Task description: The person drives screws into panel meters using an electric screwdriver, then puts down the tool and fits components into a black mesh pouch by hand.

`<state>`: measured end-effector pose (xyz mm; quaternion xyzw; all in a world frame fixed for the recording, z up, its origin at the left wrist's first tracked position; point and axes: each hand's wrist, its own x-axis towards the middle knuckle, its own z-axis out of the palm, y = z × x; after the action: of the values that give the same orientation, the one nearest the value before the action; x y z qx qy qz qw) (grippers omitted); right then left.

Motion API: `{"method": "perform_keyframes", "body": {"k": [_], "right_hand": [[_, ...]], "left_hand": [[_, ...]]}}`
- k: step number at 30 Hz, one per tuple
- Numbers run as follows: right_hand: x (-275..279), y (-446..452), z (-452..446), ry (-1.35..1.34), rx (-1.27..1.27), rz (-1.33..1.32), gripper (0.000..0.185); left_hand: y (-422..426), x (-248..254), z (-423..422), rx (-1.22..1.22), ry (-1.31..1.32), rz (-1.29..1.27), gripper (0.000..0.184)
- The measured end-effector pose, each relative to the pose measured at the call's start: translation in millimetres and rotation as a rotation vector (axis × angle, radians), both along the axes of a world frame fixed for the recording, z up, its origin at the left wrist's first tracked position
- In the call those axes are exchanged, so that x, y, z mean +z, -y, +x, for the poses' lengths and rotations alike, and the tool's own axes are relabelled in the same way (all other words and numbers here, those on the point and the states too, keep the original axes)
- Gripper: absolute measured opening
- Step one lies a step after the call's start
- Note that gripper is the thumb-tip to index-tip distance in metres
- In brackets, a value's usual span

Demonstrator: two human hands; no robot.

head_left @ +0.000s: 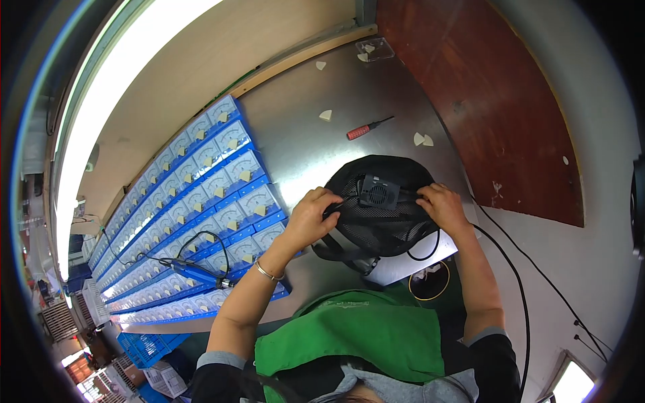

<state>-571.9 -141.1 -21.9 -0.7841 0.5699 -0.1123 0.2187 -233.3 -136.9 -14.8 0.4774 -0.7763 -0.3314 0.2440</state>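
Observation:
A black mesh item [396, 232] with a dark vented box [380, 193] on its top lies at the table's near side. My left hand [311, 216] pinches its left edge, the thumb and fingers closed on the black fabric. At the opposite edge, my right hand [443, 207] grips the fabric with bent fingers. A white sheet [416, 260] shows under the mesh item. Beyond it lies a red-handled screwdriver [359, 132], with small cream wedge pieces [423, 140] to its right.
Rows of meters in blue trays [222, 181] fill the left side. A blue electric tool [191, 271] with a cable rests on them. A clear box [375, 50] stands at the far end. A brown board [484, 101] borders the right; black cables hang there.

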Motion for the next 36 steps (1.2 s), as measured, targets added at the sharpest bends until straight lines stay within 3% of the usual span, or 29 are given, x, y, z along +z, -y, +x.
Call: {"method": "perform_keyframes", "body": {"k": [2, 6, 14, 18, 22, 28, 32, 36], "right_hand": [[6.8, -4.7, 2.5, 0.034, -0.035, -0.047, 0.02], [26.3, -9.3, 31.1, 0.175, 0.007, -0.22, 0.024], [9.3, -7.4, 143.7, 0.284, 0.316, -0.323, 0.028], [5.6, -3.4, 144.2, 0.254, 0.389, -0.284, 0.016], [1.6, -5.7, 138.0, 0.116, 0.404, -0.272, 0.011], [-8.1, -4.7, 144.8, 0.054, 0.364, -0.321, 0.011], [-9.1, -3.5, 149.3, 0.051, 0.3, -0.378, 0.012], [-12.4, -2.2, 149.7, 0.016, 0.283, -0.303, 0.012]], "left_hand": [[-6.1, -6.2, 12.5, 0.039, -0.02, -0.036, 0.031], [-15.9, -2.8, 16.3, 0.185, 0.173, 0.266, 0.039], [-24.7, -14.5, 8.6, 0.182, 0.117, 0.164, 0.036], [-31.2, -24.3, 17.0, 0.173, 0.109, 0.144, 0.028], [-35.2, -14.0, 15.0, 0.141, 0.091, -0.035, 0.026], [-36.7, -18.5, 10.8, 0.021, 0.322, -0.225, 0.033], [-31.9, -25.4, 13.9, 0.09, 0.392, -0.229, 0.027], [-27.4, -20.4, 15.6, -0.016, 0.456, -0.226, 0.026]]}}
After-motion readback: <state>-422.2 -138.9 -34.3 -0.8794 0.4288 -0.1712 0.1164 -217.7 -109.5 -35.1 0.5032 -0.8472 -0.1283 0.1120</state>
